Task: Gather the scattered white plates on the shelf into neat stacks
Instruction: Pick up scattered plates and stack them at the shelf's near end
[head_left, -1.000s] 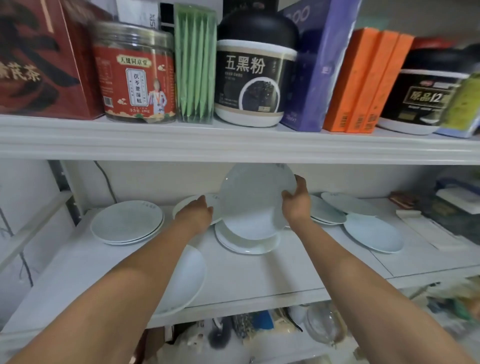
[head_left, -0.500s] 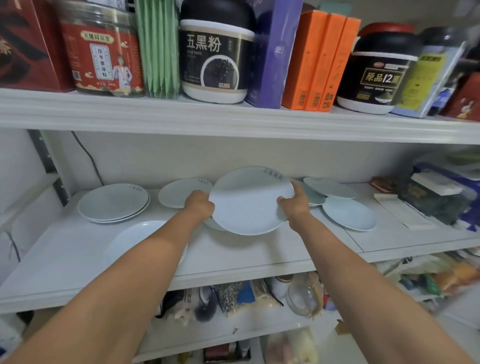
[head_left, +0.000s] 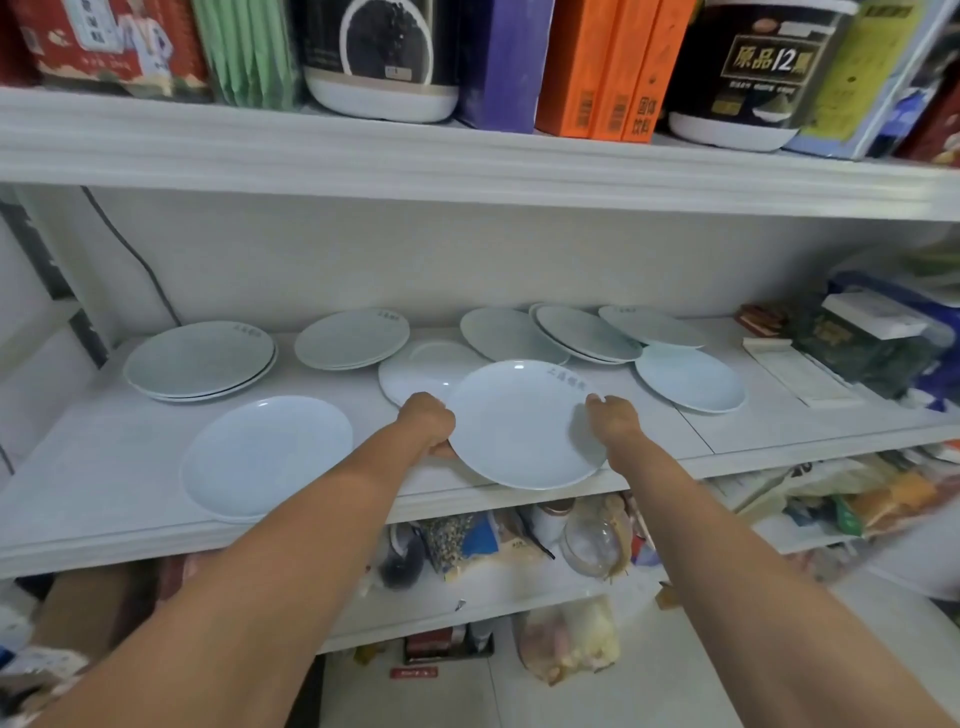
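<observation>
Left grip (head_left: 426, 418) and right grip (head_left: 613, 415) clasp one white plate (head_left: 524, 426) by opposite rims. Short stacks (head_left: 200, 361) lie beyond; loose plates (head_left: 690, 378) on either side await gathering.

I've brought the white plate (head_left: 524, 423) down from its steep tilt to nearly flat and drawn it forward, so it now overhangs the shelf (head_left: 130, 452) edge. My left hand (head_left: 427, 421) has left the rear plates (head_left: 352, 338) and joined my right hand (head_left: 613, 415) on its rim.
</observation>
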